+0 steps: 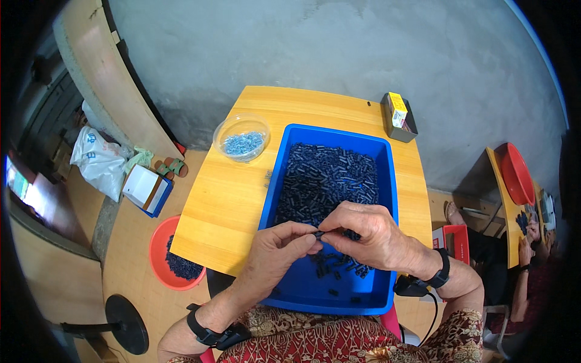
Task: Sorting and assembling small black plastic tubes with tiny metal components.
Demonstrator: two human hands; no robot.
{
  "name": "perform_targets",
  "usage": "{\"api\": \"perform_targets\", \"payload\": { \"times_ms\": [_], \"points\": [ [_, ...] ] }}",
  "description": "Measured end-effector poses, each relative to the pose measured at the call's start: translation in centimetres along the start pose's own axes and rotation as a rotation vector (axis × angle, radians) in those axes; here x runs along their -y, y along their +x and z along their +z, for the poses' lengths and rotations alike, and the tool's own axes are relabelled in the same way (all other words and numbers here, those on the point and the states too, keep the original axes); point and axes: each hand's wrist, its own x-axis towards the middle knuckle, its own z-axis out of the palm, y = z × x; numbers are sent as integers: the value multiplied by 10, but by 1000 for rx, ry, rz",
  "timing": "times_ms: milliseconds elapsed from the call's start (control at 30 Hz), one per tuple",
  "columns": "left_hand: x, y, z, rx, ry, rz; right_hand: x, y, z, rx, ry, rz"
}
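Observation:
Over the near half of a blue tray point(392, 175), my two hands meet at the fingertips. Between them is a small black part point(318, 234), mostly hidden by the fingers. My left hand point(279, 251) pinches it from the left with thumb and forefinger. From the right, my right hand point(370, 235) is closed on it in a pinch too; whether a second tiny piece is there I cannot tell. A thick heap of small black tube-like parts point(330, 172) fills the tray's far part, with several loose ones nearer me.
A clear round bowl point(221, 128) of small silvery-blue pieces stands on the yellow table point(212, 212). A black box point(399, 130) holds a yellow carton at the far right corner. On the floor at left sits a red basin point(158, 254). Another person's hand point(525, 251) works at a table far right.

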Motion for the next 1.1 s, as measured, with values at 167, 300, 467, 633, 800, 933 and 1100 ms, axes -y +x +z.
{"api": "perform_targets", "payload": {
  "times_ms": [167,300,467,633,800,933,1100],
  "points": [
    [2,-1,-2,-19,-108,20,2,0,4,-36,0,-65],
    [2,-1,-5,15,-95,26,4,-1,4,10,51,-57],
    [4,-1,-9,71,-87,-31,8,-1,6,-16,40,-59],
    [0,0,-10,85,-106,-127,4,-2,8,-16,-91,-197],
    [1,-2,-6,56,-89,-130,6,-4,11,-22,-180,-196],
    [2,-1,-6,44,-59,-83,2,-2,13,-50,-86,-179],
    [6,-4,-7,46,-67,-69,0,-3,12,-33,-98,-203]
  ]
}}
